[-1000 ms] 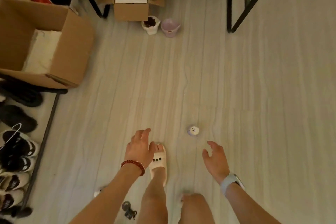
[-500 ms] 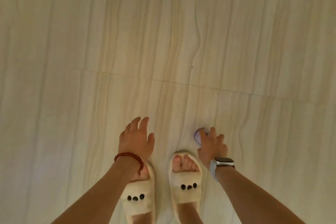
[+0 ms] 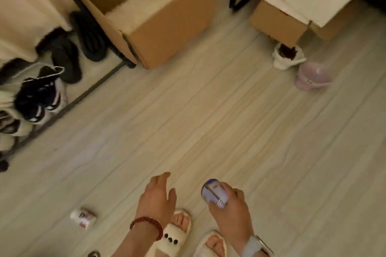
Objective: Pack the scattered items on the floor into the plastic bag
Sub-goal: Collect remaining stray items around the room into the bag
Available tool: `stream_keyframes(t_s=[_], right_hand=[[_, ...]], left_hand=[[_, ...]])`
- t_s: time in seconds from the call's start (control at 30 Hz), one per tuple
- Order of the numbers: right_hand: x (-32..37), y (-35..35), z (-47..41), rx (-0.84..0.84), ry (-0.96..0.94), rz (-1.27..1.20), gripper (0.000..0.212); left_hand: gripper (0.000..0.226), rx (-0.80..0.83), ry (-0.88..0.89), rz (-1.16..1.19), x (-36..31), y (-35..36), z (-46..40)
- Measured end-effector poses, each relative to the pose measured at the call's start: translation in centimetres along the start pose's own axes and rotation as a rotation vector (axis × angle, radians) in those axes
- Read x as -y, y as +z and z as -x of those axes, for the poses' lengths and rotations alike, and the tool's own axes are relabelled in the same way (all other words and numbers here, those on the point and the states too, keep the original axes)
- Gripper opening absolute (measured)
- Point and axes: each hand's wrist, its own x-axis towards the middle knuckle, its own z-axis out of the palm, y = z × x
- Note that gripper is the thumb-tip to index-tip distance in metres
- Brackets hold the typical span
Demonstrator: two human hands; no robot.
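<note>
I've got the right hand (image 3: 230, 207) curled around a small white-and-blue bottle (image 3: 213, 193), lifted off the floor (image 3: 208, 121). Left hand (image 3: 157, 200) flat, fingers loose, holding nothing, reaching forward. Another small bottle (image 3: 83, 217) lies left of it.

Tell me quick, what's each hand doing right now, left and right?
Left hand: open, fingers relaxed, holding nothing.
Right hand: closed around a small white and blue bottle, lifted off the floor.
</note>
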Motion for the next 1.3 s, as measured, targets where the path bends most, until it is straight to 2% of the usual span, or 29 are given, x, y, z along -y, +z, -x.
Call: stream_keyframes(t_s=[0.13, 0.27, 0.5, 0.63, 0.9, 0.97, 1.13, 1.3], right_hand=[[13.3, -3.0, 5.2, 0.056, -0.283, 0.168, 0.054], [24.3, -3.4, 10.7, 0.096, -0.504, 0.280, 0.053], [35.7, 3.6, 15.8, 0.269, -0.672, 0.488, 0.053], [39.0, 9.4, 16.8, 0.399, -0.726, 0.598, 0.051], [42.6, 19.8, 14.1, 0.607, -0.757, 0.846, 0.051], [42.8, 23.3, 11.1, 0.652, -0.802, 0.909, 0.051], [41.0, 32.5, 2.4, 0.716, -0.843, 1.000, 0.049], [37.2, 41.7, -4.6, 0.826, -0.962, 1.088, 0.050]], left_hand=[[0.043, -0.222, -0.115, 0.242, 1.9, -10.5, 5.5], [0.042, -0.420, -0.247, 0.395, 6.8, -18.6, 10.8], [0.040, -0.590, -0.550, 0.680, 16.5, -22.9, 17.1], [0.039, -0.614, -0.698, 0.800, 20.2, -21.7, 18.8], [0.037, -0.625, -1.145, 1.142, 23.6, -16.5, 17.8], [0.038, -0.630, -1.244, 1.233, 24.8, -13.7, 14.7], [0.044, -0.494, -1.278, 1.378, 30.2, -4.2, 3.2], [0.053, -0.568, -1.296, 1.346, 36.7, 3.1, -7.0]])
